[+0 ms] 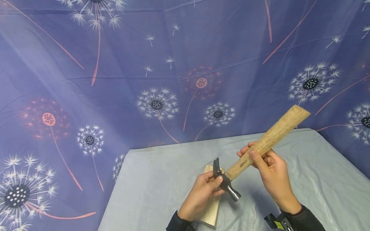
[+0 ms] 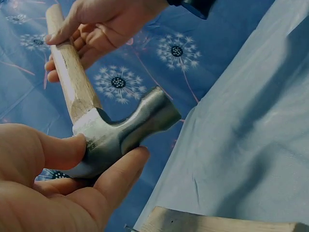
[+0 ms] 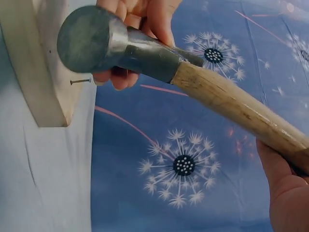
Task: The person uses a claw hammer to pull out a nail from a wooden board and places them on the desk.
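Observation:
A claw hammer with a dark metal head (image 1: 226, 184) and a pale wooden handle (image 1: 268, 141) is held in the air by both hands. My left hand (image 1: 202, 191) pinches the head between thumb and fingers, near the claw. Partway along the handle, my right hand (image 1: 271, 173) grips the wood, thumb on top; the handle's end points up and to the right. The round striking face (image 3: 83, 39) shows large in the right wrist view. Below the left hand lies a wooden board (image 1: 212, 213), partly hidden by that hand. A nail (image 3: 80, 81) stands up from the board.
The board rests on a table with a pale blue-grey cloth (image 1: 150, 186). Behind and at the sides hangs a purple-blue curtain (image 1: 121, 57) printed with dandelions. A dark device (image 1: 278, 222) sits at the right wrist.

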